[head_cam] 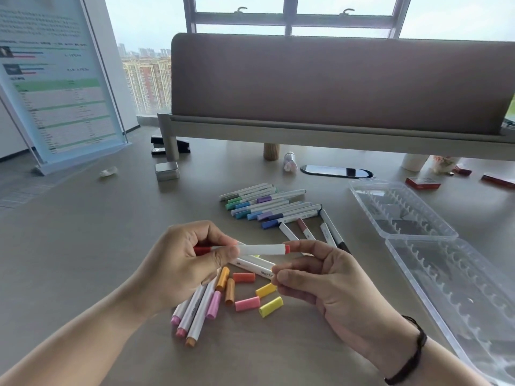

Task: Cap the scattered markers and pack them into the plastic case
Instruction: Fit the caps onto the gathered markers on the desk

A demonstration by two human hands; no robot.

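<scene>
Red marker [260,249] pinched level by left hand [178,263], right hand [320,277] fingers curled beside

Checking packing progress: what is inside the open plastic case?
No markers show inside the plastic case; its two clear halves hold only empty ridged slots. The near half runs off the frame, so that end cannot be seen.

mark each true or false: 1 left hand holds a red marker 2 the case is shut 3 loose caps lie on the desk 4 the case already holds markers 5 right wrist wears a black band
1. The left hand holds a red marker: true.
2. The case is shut: false, it lies open.
3. Loose caps lie on the desk: true.
4. The case already holds markers: false, its slots show none.
5. The right hand wrist wears a black band: true.
</scene>
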